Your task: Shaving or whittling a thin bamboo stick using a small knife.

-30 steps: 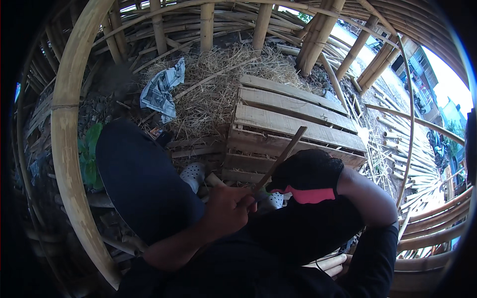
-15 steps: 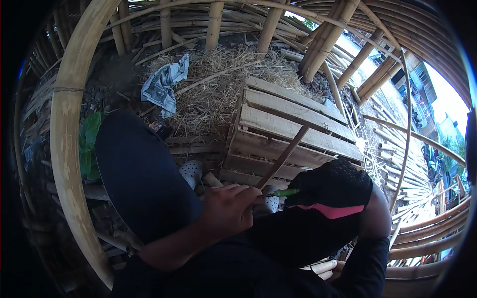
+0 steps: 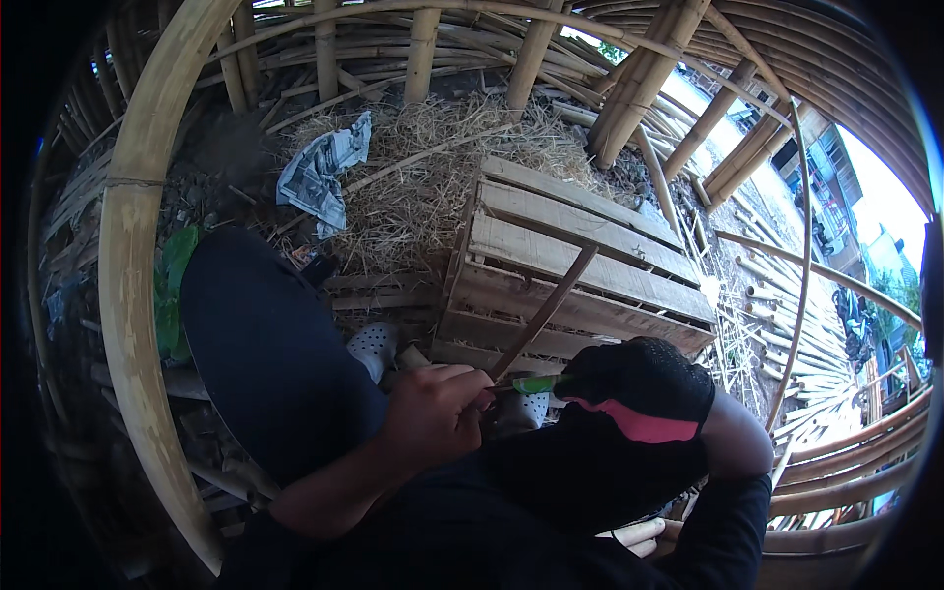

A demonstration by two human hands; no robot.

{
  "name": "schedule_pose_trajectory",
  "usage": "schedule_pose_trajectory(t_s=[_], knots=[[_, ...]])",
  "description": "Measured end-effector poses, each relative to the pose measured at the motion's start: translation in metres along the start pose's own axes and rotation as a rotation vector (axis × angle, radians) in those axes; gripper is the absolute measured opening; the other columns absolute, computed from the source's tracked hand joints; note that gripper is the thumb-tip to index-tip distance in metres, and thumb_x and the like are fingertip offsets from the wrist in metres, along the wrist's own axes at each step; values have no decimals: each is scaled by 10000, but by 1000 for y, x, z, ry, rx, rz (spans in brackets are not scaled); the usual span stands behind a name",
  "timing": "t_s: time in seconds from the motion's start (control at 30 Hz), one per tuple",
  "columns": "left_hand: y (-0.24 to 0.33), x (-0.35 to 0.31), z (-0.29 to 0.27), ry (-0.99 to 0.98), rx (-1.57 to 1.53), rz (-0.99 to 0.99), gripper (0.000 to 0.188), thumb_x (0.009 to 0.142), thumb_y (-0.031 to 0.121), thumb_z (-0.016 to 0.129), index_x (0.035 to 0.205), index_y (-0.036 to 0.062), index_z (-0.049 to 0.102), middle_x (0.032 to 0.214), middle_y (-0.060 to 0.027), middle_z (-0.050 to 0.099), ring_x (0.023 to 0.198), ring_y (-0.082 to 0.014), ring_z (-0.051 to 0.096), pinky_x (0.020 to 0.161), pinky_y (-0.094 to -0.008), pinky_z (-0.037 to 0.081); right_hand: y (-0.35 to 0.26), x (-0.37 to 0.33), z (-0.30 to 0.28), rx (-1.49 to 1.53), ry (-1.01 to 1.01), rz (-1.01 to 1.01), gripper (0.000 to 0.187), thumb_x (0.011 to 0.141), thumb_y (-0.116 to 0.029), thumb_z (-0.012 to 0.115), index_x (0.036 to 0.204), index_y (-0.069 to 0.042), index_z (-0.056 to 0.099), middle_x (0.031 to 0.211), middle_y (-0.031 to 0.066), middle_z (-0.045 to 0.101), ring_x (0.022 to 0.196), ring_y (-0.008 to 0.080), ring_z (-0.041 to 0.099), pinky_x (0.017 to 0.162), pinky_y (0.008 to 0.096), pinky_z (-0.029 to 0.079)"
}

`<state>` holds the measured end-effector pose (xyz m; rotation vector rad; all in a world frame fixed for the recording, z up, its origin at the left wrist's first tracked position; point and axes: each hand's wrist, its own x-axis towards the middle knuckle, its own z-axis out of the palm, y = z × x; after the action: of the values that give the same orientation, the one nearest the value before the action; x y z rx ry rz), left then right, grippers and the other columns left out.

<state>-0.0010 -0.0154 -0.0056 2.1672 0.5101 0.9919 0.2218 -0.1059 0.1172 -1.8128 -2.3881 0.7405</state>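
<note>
A long, thin, brown wood-like strip [image 3: 546,313] is being gripped at its lower end by the bare left hand [image 3: 438,408], which might be nicked if the green-handled tool [image 3: 537,384], being clasped by the black-and-pink gloved right hand [image 3: 639,383], slips. In front of the pale slatted wooden crate [image 3: 590,236], the strip's long axis is being slanted forward and rightward, free end outward.

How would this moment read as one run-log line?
left hand: bare, gripping brown strip | right hand: gloved, holding slim green item | slatted wooden crate: beyond hands
</note>
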Motion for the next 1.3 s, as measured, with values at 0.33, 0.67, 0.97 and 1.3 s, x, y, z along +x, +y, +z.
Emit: schedule_pose_trajectory(t_s=[0.33,0.67,0.97,1.3], knots=[[-19,1,1,-20,-46,223,73,782,98,591,743,40,612,641,-75,634,599,-254,660,562,-351,510,-26,-8,39,-405,321,75,190,831,-338,673,758,-163,683,593,43,596,487,247,603,453,360,440],[-23,8,1,-33,-50,230,235,859,188,586,676,43,613,580,-65,596,526,-247,625,519,-333,486,-22,-3,53,-377,377,119,245,801,-368,698,757,-128,720,647,69,653,507,260,621,451,354,445],[-22,5,-2,-52,1,229,261,860,214,590,662,43,604,567,-92,566,516,-275,600,499,-350,462,-31,-2,57,-184,395,195,216,782,-335,733,787,-118,724,609,81,628,520,264,627,484,357,481],[-24,7,-2,-48,-23,236,188,818,156,607,674,35,611,572,-97,569,515,-279,592,493,-356,451,-25,-1,65,-278,419,175,222,781,-335,723,787,-113,713,633,87,636,534,282,625,489,366,479]])
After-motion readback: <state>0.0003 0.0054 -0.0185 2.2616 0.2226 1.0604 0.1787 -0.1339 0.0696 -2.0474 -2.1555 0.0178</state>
